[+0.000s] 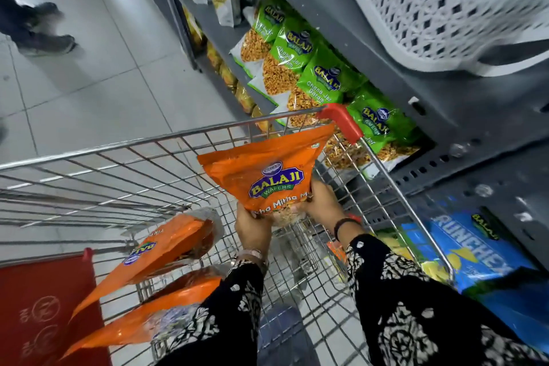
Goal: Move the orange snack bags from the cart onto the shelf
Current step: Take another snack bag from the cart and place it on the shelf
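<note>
An orange Balaji snack bag (267, 169) is held upright above the wire cart (118, 154), gripped at its bottom edge by both hands. My left hand (252, 230) clasps the lower left corner and my right hand (323, 202) the lower right. Two more orange bags lie in the cart at the left, one (154, 258) above the other (148, 318). The grey metal shelf (445, 116) stands to the right of the cart, with a row of green Balaji bags (323, 80) on it.
A blue Crunchex bag (475, 249) sits on the lower shelf at right. A grey plastic basket (430, 9) rests on top of the shelf. The cart's red corner guard (344, 122) is close to the green bags. Another person's shoes (44, 38) are on the tiled floor at upper left.
</note>
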